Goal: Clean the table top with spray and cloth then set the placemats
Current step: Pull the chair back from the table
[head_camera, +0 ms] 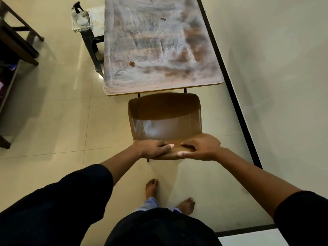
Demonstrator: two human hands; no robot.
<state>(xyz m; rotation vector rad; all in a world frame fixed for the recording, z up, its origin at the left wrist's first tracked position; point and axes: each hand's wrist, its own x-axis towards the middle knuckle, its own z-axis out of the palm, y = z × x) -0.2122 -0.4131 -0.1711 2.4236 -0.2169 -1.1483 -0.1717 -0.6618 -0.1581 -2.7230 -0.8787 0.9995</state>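
left hand (152, 147) + right hand (201, 147) | grip chair (165, 119) backrest | at table (156, 43)

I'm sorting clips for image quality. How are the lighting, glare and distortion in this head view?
Head view: dim, warm light; bright glare patches on the glossy floor and a sheen on the chair seat; wide-angle bending shows in the table edges and the black floor strip; the spray bottle is soft; both hands, left hand and right hand, look sharp.
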